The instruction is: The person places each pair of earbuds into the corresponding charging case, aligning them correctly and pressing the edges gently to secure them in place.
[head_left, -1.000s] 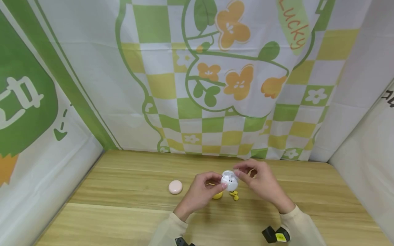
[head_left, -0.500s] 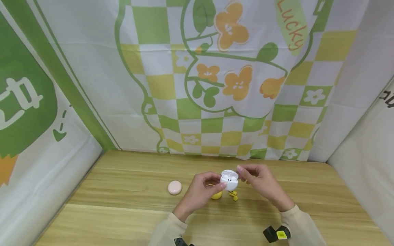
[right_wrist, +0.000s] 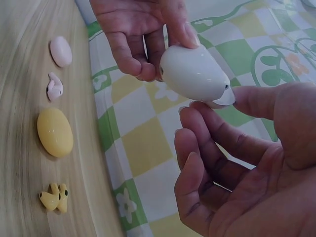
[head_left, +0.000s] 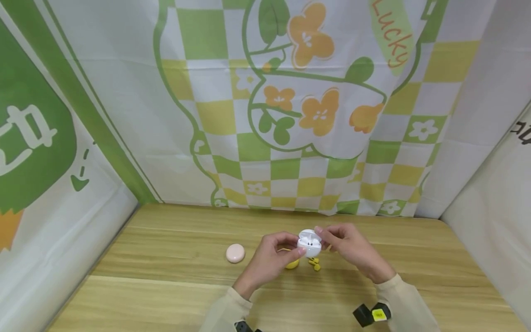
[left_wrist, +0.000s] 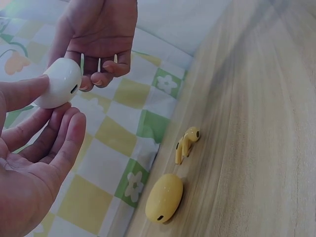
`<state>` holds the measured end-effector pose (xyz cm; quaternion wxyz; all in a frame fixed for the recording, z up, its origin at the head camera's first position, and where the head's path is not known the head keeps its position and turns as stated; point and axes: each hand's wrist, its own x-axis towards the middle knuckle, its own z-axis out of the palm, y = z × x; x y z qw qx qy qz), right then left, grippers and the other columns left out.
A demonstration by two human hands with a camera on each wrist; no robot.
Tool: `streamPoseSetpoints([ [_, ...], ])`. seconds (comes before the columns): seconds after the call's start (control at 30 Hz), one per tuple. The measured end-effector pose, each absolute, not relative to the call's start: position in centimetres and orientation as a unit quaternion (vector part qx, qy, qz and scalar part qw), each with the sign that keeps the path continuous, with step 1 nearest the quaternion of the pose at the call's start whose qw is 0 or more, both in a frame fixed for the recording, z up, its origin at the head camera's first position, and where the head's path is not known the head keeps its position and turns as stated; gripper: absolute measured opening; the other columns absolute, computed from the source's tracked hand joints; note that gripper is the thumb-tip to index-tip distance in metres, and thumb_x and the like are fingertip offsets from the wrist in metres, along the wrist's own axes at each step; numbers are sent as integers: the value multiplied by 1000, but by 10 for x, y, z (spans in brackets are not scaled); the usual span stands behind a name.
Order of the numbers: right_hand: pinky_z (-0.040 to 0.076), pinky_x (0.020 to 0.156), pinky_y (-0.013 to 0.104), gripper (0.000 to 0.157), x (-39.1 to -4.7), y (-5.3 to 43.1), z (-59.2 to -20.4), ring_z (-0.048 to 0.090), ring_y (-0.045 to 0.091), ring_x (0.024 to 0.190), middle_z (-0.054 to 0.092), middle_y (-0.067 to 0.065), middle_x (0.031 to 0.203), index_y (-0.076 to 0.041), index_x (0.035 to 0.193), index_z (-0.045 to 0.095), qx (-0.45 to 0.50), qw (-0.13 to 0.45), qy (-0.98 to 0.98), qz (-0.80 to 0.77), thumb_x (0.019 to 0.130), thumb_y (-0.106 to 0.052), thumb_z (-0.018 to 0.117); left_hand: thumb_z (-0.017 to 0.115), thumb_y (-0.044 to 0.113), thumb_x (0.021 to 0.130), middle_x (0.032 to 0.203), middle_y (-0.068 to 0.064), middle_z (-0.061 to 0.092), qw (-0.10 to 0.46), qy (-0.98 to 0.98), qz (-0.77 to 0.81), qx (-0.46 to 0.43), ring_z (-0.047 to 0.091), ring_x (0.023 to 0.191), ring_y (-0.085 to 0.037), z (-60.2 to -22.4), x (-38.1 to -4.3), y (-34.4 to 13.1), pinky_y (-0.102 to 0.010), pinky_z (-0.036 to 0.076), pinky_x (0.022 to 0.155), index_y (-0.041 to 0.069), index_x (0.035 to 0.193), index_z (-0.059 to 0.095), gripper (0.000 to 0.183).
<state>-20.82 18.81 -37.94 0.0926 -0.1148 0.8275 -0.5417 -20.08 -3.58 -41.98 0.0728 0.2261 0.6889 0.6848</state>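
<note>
A white earbud case (head_left: 309, 249) is held up above the table with its lid raised, and dark spots show on the white earbuds inside. My left hand (head_left: 271, 258) grips the case body between thumb and fingers. At the lid's right edge, my right hand (head_left: 352, 249) pinches with its thumb and index finger, as the right wrist view shows from below. Beneath lie a yellow earbud case (left_wrist: 164, 198), shut, and a pair of yellow earbuds (left_wrist: 186, 144). The yellow case is partly hidden behind my left hand in the head view.
To the left on the wooden table (head_left: 166, 267) rests a pale pink case (head_left: 235, 253). A pink earbud (right_wrist: 55, 88) lies between it and the yellow case. A patterned cloth (head_left: 290, 175) hangs along the table's back edge.
My right hand drew slightly away to the right of the lid, then came back against its edge. The left hand keeps holding the white case in about the same spot.
</note>
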Motion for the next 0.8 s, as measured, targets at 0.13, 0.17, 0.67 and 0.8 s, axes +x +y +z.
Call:
streamPoseSetpoints([
  [0.13, 50, 81, 37, 34, -207, 188, -379, 61, 26, 87, 69, 5, 83, 1, 98, 74, -118, 92, 824, -546, 104, -30, 60, 71, 5, 94, 106, -16, 70, 74, 691, 683, 225, 66, 97, -20, -420, -200, -36, -26, 57, 82, -10, 109, 68, 21],
  [0.17, 50, 82, 38, 34, -207, 188, -379, 61, 26, 88, 70, 6, 85, 1, 99, 74, -119, 92, 823, -547, 104, -29, 60, 71, 5, 94, 106, -16, 70, 74, 692, 682, 226, 66, 97, -20, -420, -200, -36, -26, 57, 82, -9, 109, 68, 21],
  [0.67, 54, 77, 32, 26, -201, 188, -381, 66, 23, 84, 74, 8, 102, -2, 107, 74, -157, 62, 830, -532, 98, -26, 70, 70, 12, 97, 106, -15, 72, 78, 698, 681, 206, 68, 92, -17, -417, -199, -36, -43, 59, 85, -7, 112, 69, 24],
  [0.8, 54, 77, 31, 26, -200, 187, -380, 66, 22, 85, 73, 9, 103, 0, 108, 73, -158, 61, 825, -539, 98, -24, 69, 70, 11, 97, 106, -16, 72, 79, 695, 686, 203, 68, 92, -18, -418, -198, -37, -41, 59, 85, -8, 113, 68, 25],
])
